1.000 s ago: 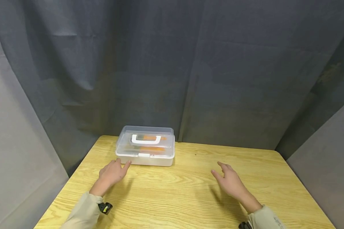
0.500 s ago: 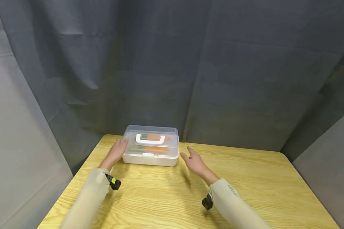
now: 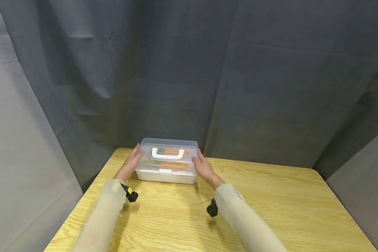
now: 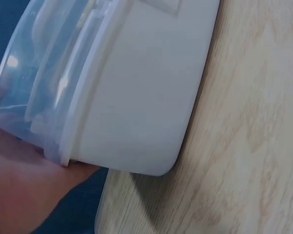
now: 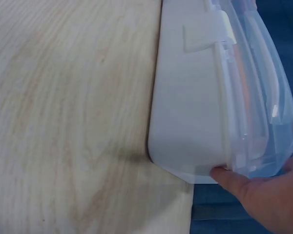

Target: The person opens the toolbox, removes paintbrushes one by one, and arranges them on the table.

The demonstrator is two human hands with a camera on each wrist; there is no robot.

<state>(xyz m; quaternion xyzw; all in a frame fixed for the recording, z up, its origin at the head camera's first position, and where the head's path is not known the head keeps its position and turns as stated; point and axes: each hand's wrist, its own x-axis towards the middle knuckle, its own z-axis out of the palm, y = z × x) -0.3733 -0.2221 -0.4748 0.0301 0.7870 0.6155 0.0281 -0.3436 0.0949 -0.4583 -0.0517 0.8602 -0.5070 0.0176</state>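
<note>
A storage box (image 3: 167, 177) with a white base, clear lid and white carry handle (image 3: 168, 156) stands on the wooden table. Its lid is closed, and orange items with greenish ends show dimly through it. My left hand (image 3: 131, 164) grips the box's left end, thumb over the lid's edge and fingers along the side. On the right end, my right hand (image 3: 204, 169) does the same. The right wrist view shows one finger (image 5: 229, 180) pressed at the rim under the lid. In the left wrist view, the left hand (image 4: 19, 180) wraps the lid's corner.
The wooden table (image 3: 271, 203) extends to the right and toward me. A dark grey curtain (image 3: 255, 87) hangs right behind the box, with lighter grey panels (image 3: 28, 140) at the sides. Both sleeved wrists carry small black cameras (image 3: 212, 208).
Both hands have moved forward, the right one also well to the left, and now hold the box at its two ends. The box stands in the same place on the table.
</note>
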